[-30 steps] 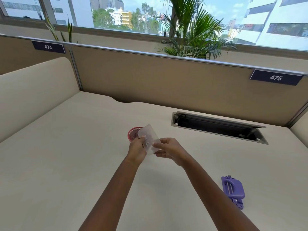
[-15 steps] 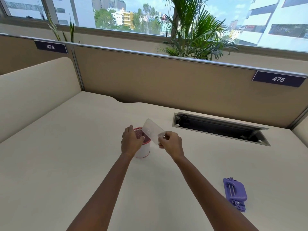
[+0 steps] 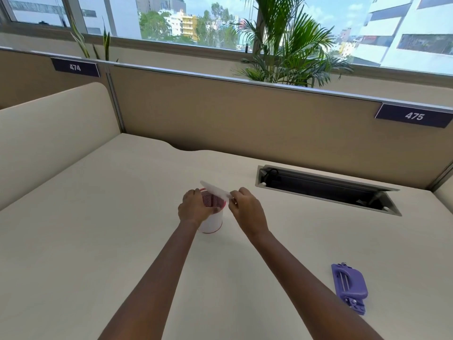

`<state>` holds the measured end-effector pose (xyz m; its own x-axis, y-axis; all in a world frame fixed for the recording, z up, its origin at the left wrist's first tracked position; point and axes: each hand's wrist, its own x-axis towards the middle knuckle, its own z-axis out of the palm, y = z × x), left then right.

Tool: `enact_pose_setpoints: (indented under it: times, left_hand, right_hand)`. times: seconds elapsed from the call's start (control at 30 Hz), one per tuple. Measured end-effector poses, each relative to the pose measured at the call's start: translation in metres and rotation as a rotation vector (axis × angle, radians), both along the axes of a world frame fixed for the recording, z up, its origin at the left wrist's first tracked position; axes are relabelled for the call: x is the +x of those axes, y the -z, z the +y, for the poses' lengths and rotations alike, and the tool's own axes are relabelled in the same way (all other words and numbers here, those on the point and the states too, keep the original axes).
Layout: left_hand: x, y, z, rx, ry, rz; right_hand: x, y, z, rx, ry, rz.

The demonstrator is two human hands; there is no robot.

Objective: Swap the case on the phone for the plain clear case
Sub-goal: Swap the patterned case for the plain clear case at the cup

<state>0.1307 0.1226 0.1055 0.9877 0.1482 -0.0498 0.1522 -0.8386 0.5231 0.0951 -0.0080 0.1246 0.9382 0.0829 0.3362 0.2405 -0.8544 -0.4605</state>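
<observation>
Purple case (image 3: pixel 349 288) lying flat on the desk (image 3: pixel 98 241), near-right of the cup (image 3: pixel 212 220). Left hand (image 3: pixel 195 208) wrapping around the cup's left side. Right hand (image 3: pixel 245 208) pinching the clear case (image 3: pixel 215 191), tilting just over the cup's rim. Cable tray (image 3: pixel 326 190) sitting far-right of the cup.

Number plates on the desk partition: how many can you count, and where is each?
2. Plate 474 sits at the far left of the partition; plate 475 sits at the far right. More may lie outside view.
</observation>
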Motion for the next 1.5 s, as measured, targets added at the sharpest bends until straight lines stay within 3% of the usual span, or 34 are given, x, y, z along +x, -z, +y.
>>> enact_pose_setpoints:
  times: [0.1,0.23,0.33,0.43,0.63,0.93,1.03,1.17,1.3,1.43,1.5]
  left_hand:
    - [0.000,0.000,0.001,-0.024,-0.001,0.007]
    - [-0.001,-0.001,0.000,-0.041,-0.007,0.009]
    - [-0.001,0.000,0.000,-0.047,-0.006,0.012]
    - [-0.002,0.000,0.000,-0.040,-0.001,0.016]
    - [-0.004,0.000,0.000,-0.044,0.006,0.015]
    - [-0.005,0.005,-0.001,-0.141,-0.014,-0.014]
    - [-0.005,0.007,0.000,-0.187,-0.028,-0.020]
    - [-0.005,0.006,0.000,-0.185,-0.038,0.004]
    - [-0.005,0.004,-0.001,-0.169,-0.029,0.021]
    - [-0.005,0.004,0.000,-0.175,-0.037,0.027]
    - [-0.005,0.004,0.000,-0.177,-0.034,0.024]
  right_hand:
    - [0.004,0.005,-0.003,0.131,0.056,0.115]
    - [0.008,0.005,-0.011,0.781,0.171,0.394]
    - [0.003,0.002,-0.015,1.090,0.135,0.551]
    - [-0.002,0.000,-0.015,1.206,0.088,0.646]
    - [-0.004,0.004,-0.017,1.216,0.050,0.667]
    - [-0.006,0.006,-0.019,1.104,0.039,0.558]
    - [-0.004,0.004,-0.014,0.795,0.106,0.355]
    - [-0.008,0.002,-0.006,0.417,0.107,-0.127]
    - [-0.004,0.010,-0.008,-0.081,-0.022,-0.011]
    - [-0.008,0.005,-0.006,-0.029,-0.043,-0.135]
    - [-0.006,0.008,-0.005,-0.099,-0.043,-0.120]
